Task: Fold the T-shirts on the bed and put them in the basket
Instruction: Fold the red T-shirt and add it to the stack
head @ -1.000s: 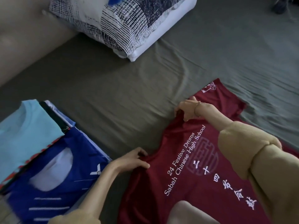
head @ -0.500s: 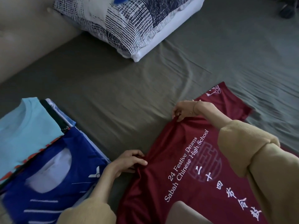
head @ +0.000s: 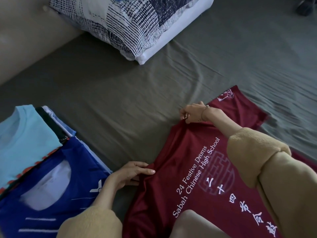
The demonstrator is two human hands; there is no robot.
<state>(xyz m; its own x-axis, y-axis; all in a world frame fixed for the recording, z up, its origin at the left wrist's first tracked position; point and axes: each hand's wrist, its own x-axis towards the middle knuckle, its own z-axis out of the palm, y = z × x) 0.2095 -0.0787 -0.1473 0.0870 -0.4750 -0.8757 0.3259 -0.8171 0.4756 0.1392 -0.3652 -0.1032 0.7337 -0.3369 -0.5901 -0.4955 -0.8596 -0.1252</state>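
Partly, a sleeve [head: 253, 152] and knee [head: 193, 224] hide the maroon T-shirt [head: 171, 194].

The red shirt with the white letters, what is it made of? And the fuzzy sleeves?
The red shirt looks like thin, smooth sports fabric, probably polyester: it has a soft sheen and falls in fine ripples where the left hand and right hand pinch it. The tan sleeves look like fluffy fleece, matte and nubbly. Neither is certain from looks alone.
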